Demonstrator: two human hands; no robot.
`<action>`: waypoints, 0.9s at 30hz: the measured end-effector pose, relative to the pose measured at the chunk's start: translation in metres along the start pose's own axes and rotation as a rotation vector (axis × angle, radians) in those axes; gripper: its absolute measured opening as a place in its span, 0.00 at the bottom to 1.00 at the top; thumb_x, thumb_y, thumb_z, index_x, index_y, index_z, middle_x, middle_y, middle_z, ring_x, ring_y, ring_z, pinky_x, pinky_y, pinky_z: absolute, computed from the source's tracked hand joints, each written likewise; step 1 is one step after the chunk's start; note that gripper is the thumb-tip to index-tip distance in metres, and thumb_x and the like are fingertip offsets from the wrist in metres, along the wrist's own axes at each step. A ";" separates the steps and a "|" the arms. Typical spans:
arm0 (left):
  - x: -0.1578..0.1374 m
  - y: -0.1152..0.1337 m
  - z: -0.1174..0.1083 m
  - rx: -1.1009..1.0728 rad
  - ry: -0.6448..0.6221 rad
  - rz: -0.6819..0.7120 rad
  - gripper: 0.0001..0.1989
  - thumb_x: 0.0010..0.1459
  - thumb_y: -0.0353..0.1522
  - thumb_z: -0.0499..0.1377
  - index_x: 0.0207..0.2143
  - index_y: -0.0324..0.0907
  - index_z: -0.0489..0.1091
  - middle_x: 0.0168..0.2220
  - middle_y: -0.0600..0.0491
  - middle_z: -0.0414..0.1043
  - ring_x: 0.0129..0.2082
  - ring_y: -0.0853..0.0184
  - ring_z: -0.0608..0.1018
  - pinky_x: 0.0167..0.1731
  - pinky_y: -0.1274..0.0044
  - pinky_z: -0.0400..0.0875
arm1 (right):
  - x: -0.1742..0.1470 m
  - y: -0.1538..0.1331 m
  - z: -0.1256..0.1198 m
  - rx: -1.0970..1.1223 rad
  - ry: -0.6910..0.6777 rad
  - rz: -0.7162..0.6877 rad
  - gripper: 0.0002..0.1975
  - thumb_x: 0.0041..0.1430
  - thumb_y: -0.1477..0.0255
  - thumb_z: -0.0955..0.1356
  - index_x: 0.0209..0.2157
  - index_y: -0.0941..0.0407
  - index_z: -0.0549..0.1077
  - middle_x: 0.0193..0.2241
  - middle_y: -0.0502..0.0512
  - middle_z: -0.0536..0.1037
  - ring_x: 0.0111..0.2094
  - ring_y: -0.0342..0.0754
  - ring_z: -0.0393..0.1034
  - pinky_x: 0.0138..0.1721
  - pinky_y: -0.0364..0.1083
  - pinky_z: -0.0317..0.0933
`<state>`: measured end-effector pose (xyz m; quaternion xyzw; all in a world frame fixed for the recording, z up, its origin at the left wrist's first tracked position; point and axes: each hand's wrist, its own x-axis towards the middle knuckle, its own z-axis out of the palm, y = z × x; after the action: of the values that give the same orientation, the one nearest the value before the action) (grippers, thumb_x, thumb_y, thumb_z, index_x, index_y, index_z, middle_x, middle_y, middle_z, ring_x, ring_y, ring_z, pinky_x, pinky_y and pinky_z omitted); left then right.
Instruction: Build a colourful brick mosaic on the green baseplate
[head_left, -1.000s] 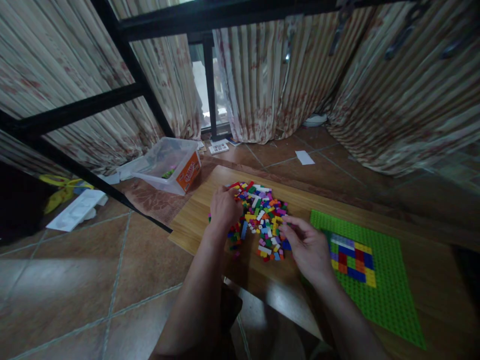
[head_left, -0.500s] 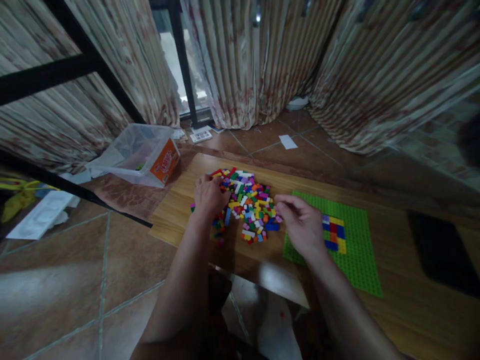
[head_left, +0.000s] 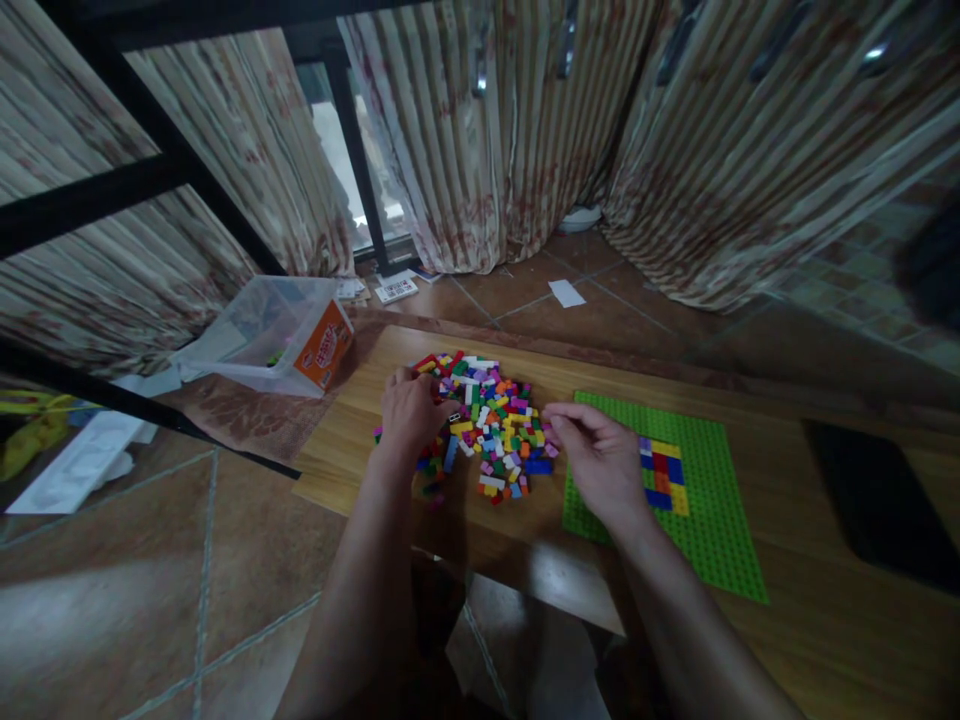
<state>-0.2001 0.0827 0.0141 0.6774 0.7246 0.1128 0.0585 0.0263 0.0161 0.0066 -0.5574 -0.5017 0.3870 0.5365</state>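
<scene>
A loose pile of coloured toy bricks (head_left: 491,420) lies on the wooden table. My left hand (head_left: 409,415) rests over the pile's left side, its fingers bent down among the bricks and the thumb stretched apart from them. At the pile's right edge is my right hand (head_left: 604,460), thumb and forefinger pressed together; whatever may be between the tips is too small to make out. Partly behind this hand lies a green studded baseplate (head_left: 716,530). A flat block of yellow, blue, red and white bricks (head_left: 664,475) is fixed on it.
On the floor to the left stands a clear plastic box (head_left: 277,340) with an orange label. A dark flat object (head_left: 877,500) lies at the table's right. Striped curtains (head_left: 442,140) hang behind, and a black metal frame (head_left: 150,170) crosses the left side.
The whole view has tilted slightly, so the table appears a little lower. My left hand shifts slightly over the bricks, its thumb further from the fingers. My right hand keeps its pinch beside the pile.
</scene>
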 end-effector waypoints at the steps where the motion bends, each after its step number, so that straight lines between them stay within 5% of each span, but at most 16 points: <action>1: 0.000 0.000 -0.001 -0.002 -0.001 0.008 0.18 0.51 0.44 0.65 0.39 0.41 0.77 0.48 0.43 0.70 0.50 0.53 0.71 0.50 0.66 0.68 | 0.000 0.000 0.000 -0.002 0.001 0.001 0.11 0.58 0.63 0.69 0.37 0.55 0.79 0.33 0.55 0.83 0.31 0.49 0.77 0.31 0.46 0.69; 7: 0.004 -0.001 -0.002 -0.062 0.058 0.015 0.15 0.56 0.44 0.61 0.33 0.42 0.76 0.44 0.44 0.73 0.48 0.56 0.72 0.50 0.68 0.68 | 0.000 0.001 0.000 -0.039 -0.012 -0.022 0.11 0.58 0.63 0.68 0.36 0.55 0.79 0.32 0.54 0.83 0.31 0.48 0.76 0.32 0.46 0.69; 15: 0.002 -0.012 -0.003 -0.063 0.025 0.027 0.19 0.51 0.46 0.63 0.38 0.42 0.77 0.44 0.44 0.74 0.47 0.54 0.73 0.49 0.67 0.68 | -0.001 -0.002 0.002 -0.051 -0.019 -0.034 0.11 0.58 0.64 0.68 0.36 0.54 0.79 0.29 0.53 0.82 0.29 0.48 0.75 0.32 0.46 0.69; 27: -0.004 0.000 -0.006 0.004 -0.027 0.066 0.14 0.49 0.34 0.63 0.40 0.42 0.77 0.51 0.43 0.70 0.50 0.51 0.71 0.49 0.64 0.68 | -0.001 -0.001 0.006 -0.044 -0.028 -0.010 0.09 0.57 0.65 0.69 0.36 0.54 0.79 0.28 0.52 0.82 0.27 0.47 0.75 0.31 0.46 0.69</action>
<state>-0.2007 0.0778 0.0195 0.7026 0.7011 0.1038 0.0633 0.0205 0.0158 0.0071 -0.5610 -0.5205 0.3811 0.5188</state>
